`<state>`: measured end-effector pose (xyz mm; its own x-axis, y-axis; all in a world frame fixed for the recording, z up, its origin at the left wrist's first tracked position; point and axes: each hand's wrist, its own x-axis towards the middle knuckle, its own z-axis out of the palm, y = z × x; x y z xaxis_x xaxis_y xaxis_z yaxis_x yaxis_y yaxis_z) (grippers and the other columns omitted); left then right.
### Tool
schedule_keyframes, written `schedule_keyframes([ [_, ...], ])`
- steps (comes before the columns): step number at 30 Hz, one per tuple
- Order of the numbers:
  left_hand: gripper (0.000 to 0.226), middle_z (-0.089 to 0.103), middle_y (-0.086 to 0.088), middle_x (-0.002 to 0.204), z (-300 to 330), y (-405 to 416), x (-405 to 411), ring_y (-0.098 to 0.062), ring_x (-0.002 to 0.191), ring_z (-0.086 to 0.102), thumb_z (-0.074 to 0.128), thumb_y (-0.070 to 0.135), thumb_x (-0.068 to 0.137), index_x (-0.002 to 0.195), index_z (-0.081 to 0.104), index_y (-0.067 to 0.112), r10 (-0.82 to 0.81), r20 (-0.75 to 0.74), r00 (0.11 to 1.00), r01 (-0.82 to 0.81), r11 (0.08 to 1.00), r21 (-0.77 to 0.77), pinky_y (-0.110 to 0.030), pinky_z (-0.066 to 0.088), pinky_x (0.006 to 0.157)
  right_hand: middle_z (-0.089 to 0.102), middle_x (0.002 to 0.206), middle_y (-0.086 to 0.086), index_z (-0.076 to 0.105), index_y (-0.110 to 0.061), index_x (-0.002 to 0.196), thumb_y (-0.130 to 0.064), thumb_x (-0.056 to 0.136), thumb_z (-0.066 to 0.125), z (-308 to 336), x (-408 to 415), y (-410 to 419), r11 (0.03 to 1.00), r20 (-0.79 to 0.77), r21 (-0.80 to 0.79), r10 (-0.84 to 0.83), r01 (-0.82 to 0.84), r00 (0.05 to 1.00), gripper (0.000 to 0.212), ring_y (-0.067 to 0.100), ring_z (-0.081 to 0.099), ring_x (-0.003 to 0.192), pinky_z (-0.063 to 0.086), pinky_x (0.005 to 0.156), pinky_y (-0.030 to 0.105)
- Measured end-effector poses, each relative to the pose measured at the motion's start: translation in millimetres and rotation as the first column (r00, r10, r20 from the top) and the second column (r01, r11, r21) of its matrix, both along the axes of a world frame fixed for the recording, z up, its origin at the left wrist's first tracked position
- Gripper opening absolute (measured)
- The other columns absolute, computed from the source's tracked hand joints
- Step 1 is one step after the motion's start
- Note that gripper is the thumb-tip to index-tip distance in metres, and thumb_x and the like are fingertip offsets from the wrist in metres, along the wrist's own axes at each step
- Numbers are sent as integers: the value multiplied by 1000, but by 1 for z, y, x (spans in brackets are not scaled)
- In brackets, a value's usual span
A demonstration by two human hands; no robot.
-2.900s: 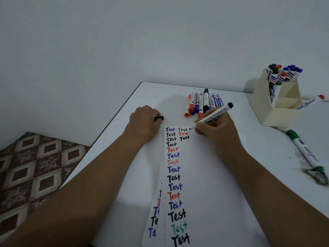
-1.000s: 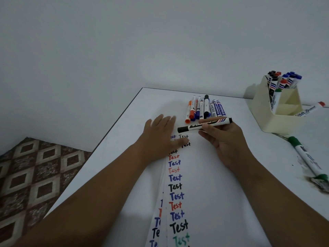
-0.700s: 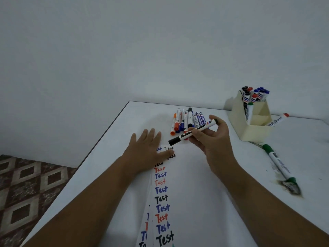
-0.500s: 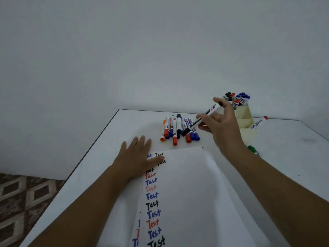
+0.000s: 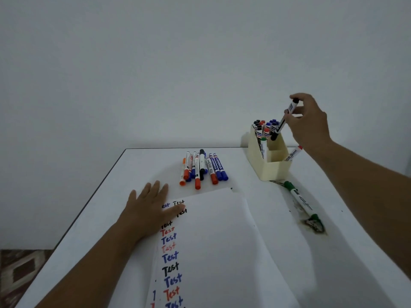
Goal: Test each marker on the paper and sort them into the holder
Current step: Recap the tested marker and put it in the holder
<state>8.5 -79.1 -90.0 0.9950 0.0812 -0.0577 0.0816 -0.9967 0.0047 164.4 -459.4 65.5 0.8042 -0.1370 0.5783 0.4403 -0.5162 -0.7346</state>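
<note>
My right hand (image 5: 308, 122) pinches a capped black marker (image 5: 283, 120) near its top, cap end down, right over the cream holder (image 5: 274, 166) at the table's far right. Several black, red and blue markers stand in the holder's back compartment, and a green one sits in front of them. My left hand (image 5: 149, 210) lies flat with spread fingers on the top left corner of the white paper (image 5: 218, 241), which carries a column of "Test" words in black, red and blue.
Several capped markers (image 5: 202, 168) lie side by side on the white table (image 5: 106, 203) beyond the paper. A green marker (image 5: 300, 200) lies right of the paper beside a dark ink stain (image 5: 314, 225). A red-capped marker (image 5: 293, 153) lies behind the holder. The table's left edge borders patterned floor.
The marker got its cap back after writing. My right hand carried it up and right from the paper to above the holder, turning it cap down. My left hand went flat on the paper.
</note>
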Motion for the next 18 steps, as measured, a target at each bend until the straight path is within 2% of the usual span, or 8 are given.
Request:
schedule_keyframes([
  [3, 127, -8, 0, 167, -1, 1, 1, -20, 154, -9, -17, 99, 54, 159, -4, 27, -2, 13, 1000, 2, 1000, -5, -54, 4, 122, 69, 107, 2, 55, -32, 127, -20, 99, 61, -14, 12, 1, 995, -116, -95, -9, -3, 993, 31, 12, 65, 77, 48, 64, 26],
  [6, 121, -6, 0, 168, -3, 3, 3, -20, 154, -6, -12, 98, 61, 159, -2, 28, -10, 33, 999, 11, 1000, -4, -55, 5, 122, 66, 106, 4, 56, -32, 127, -27, 104, 54, -26, 18, 5, 957, -204, -290, -55, -6, 978, 24, 20, 65, 83, 55, 72, 34],
  [9, 113, -5, 0, 168, -3, 3, 3, -20, 154, -6, -4, 97, 68, 159, -1, 28, -10, 41, 999, 10, 1000, -3, -55, 5, 122, 67, 111, 9, 52, -34, 137, -30, 105, 46, -38, 24, 7, 842, -273, -537, -114, -53, 955, 33, 27, 65, 86, 59, 77, 43],
  [11, 114, -6, 0, 167, -2, 2, 2, -21, 154, -6, -5, 96, 68, 159, -2, 27, -17, 39, 999, 17, 1000, 11, -55, 6, 122, 65, 112, 14, 47, -32, 141, -32, 104, 44, -45, 26, 9, 753, -288, -656, -187, -52, 939, 38, 31, 62, 90, 57, 81, 44],
  [13, 121, -6, -1, 167, -2, 2, 2, -22, 154, -6, -12, 98, 61, 159, -3, 27, -25, 27, 999, 24, 999, 26, -55, 7, 122, 60, 112, 17, 43, -30, 144, -31, 101, 48, -47, 20, 14, 734, -239, -678, -244, 18, 940, 43, 36, 59, 94, 53, 84, 43],
  [15, 124, -6, 0, 167, -1, 2, 2, -21, 154, -6, -14, 98, 58, 159, -3, 27, -15, 24, 1000, 15, 1000, 10, -55, 7, 122, 56, 118, 17, 44, -24, 145, -22, 97, 55, -46, 11, 22, 761, -158, -642, -246, 89, 956, 49, 39, 52, 113, 46, 92, 46],
  [18, 124, -7, 0, 167, 1, 1, 1, -20, 154, -7, -12, 98, 57, 159, -3, 28, -5, 17, 1000, 5, 1000, -5, -54, 6, 122, 58, 135, 2, 51, -24, 142, -12, 89, 59, -45, -11, 42, 821, 40, -559, -115, 117, 993, 55, 32, 37, 136, 36, 103, 48],
])
